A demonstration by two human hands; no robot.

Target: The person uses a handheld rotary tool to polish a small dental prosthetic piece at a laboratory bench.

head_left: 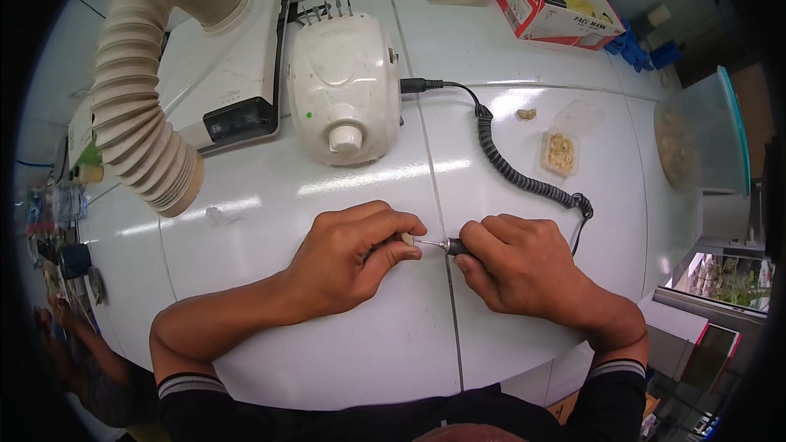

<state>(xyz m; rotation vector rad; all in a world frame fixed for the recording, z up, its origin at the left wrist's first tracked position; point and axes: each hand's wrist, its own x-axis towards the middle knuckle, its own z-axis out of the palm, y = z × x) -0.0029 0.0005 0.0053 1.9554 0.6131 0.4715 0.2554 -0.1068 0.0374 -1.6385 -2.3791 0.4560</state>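
My left hand (348,254) pinches a small cream-coloured tooth-like piece (407,239) between thumb and fingertips; most of it is hidden by the fingers. Closed around a black rotary handpiece (456,246) is my right hand (528,266). The handpiece's thin metal bur points left, its tip at or very near the piece; whether they touch I cannot tell. A coiled black cord (516,176) runs from the white control unit (340,82), which has a round knob and several burs standing on top. Both forearms rest on the white tiled bench (368,360).
A ribbed extraction hose (135,90) curves down at the left, beside a white machine (221,74). Right of centre lie a small clear box (560,153) of tooth-like pieces and a loose piece (526,114). A red-white carton (557,12) stands behind. Another person (90,360) sits at far left.
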